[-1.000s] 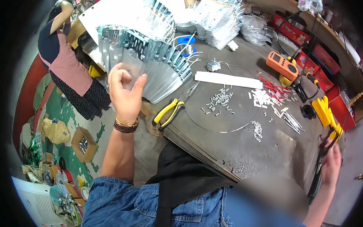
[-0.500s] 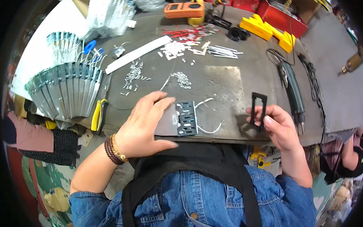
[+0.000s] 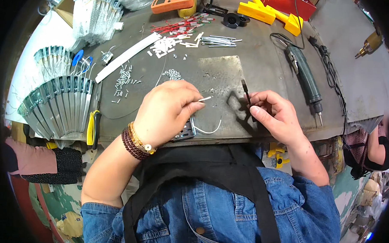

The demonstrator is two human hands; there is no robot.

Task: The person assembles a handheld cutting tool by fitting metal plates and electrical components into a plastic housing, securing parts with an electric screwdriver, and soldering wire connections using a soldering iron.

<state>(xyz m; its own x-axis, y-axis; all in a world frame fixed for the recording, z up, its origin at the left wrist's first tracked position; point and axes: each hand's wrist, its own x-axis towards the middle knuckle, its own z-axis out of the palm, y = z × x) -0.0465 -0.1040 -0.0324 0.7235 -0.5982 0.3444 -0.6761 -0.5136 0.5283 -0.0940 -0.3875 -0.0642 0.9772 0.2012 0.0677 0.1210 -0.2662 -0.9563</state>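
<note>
My left hand (image 3: 165,112) pinches a white wire (image 3: 207,99) between thumb and fingertips, its end poking out to the right. Below that hand lies a metal part with a dark slotted end (image 3: 186,133), mostly hidden by the hand, near the front table edge. A second white wire (image 3: 212,131) curves loosely from its right side. My right hand (image 3: 275,113) holds a thin black rectangular frame (image 3: 245,90) by thumb and fingers, turned nearly edge-on above the table. The frame's shadow falls on the table to its left.
Small metal pieces (image 3: 124,79), nuts (image 3: 172,74), white sleeves (image 3: 164,45) and rods (image 3: 219,41) lie farther back. At right rests an electric screwdriver (image 3: 304,78). Fanned metal parts (image 3: 60,104) and yellow-handled pliers (image 3: 92,127) are at left. Bystanders show at both edges.
My left hand has moved right from the metal part and closed on one of its white wires. My right hand has turned the black frame edge-on and brought it left.
</note>
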